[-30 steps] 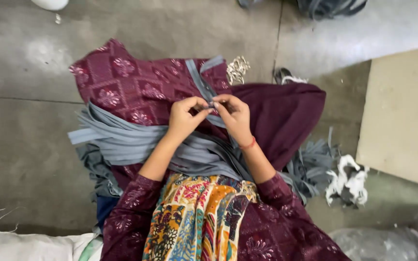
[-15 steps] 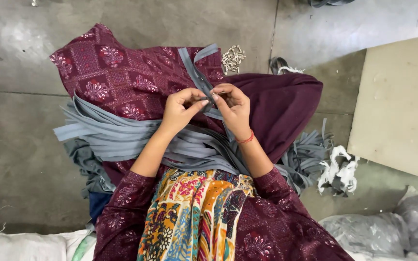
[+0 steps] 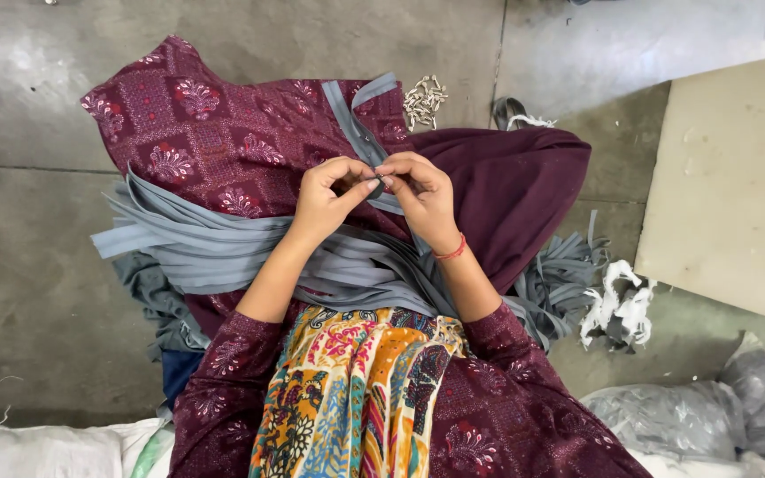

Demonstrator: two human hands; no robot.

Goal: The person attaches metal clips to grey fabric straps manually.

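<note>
Centre of frame: left hand (image 3: pixel 325 196) and right hand (image 3: pixel 422 196) meeting fingertip to fingertip over a grey zipper tape (image 3: pixel 358 133) running up toward top centre. Both pinched onto the tape at one spot; small dark piece between the fingertips, probably a slider, too small to confirm. Tape lying across maroon printed cloth (image 3: pixel 214 133) spread over the lap, upper left to centre. Bundle of grey strips (image 3: pixel 197 252) draped at left centre, more of them at right centre (image 3: pixel 564 283). Heap of small pale metal parts (image 3: pixel 424 99) on the concrete floor (image 3: pixel 37 292), top centre, apart from the hands. Pale board (image 3: pixel 728 186) at right edge, white scraps (image 3: pixel 617 305) below it.

Risks, as judgement: tiny piece slipping from the pinch and dropping into cloth folds, hard to find again; tape twisting between fingers, so the piece seating crooked or on one side only; loose strips sliding off the lap.

Against the earlier frame: same pinch kept, hands closer together at the fingertips; view shifted slightly, metal parts now nearer top centre.
</note>
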